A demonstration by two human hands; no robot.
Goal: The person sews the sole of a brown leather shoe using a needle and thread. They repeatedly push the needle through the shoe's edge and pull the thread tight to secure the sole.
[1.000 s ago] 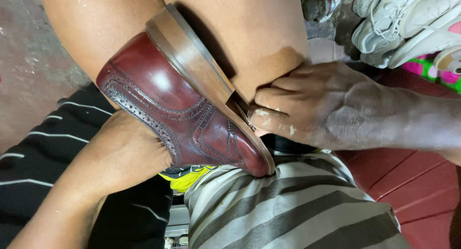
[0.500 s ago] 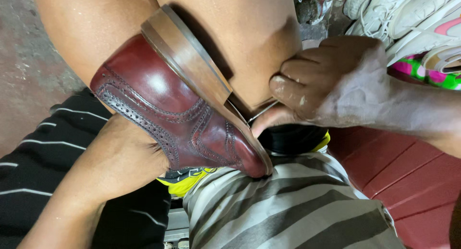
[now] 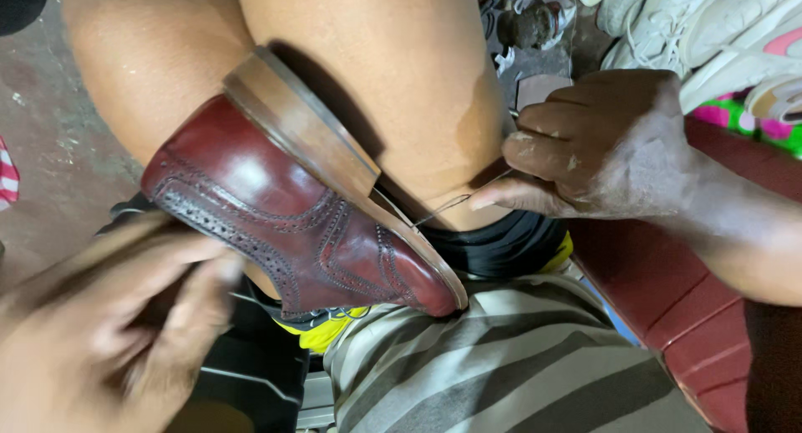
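A dark red brogue shoe [image 3: 276, 224] with a tan sole edge [image 3: 305, 132] lies wedged between my bare knees, toe pointing down and right. My right hand [image 3: 601, 145] is to the right of the toe, fingers pinched on a thin thread [image 3: 455, 203] that runs taut from the sole seam near the toe. My left hand [image 3: 117, 316] is blurred at the lower left, off the shoe, its fingers apart with nothing seen in them.
Several pale sneakers [image 3: 710, 32] are piled at the top right beside a dark red wooden surface [image 3: 660, 291]. Grey and cream striped cloth [image 3: 501, 366] lies below the shoe, with a yellow and black item [image 3: 334, 329] under it. Bare concrete floor [image 3: 42, 132] is on the left.
My right hand has pulled away to the right, drawing the thread out from the sole seam. My left hand has come off from under the shoe and moved down to the left.
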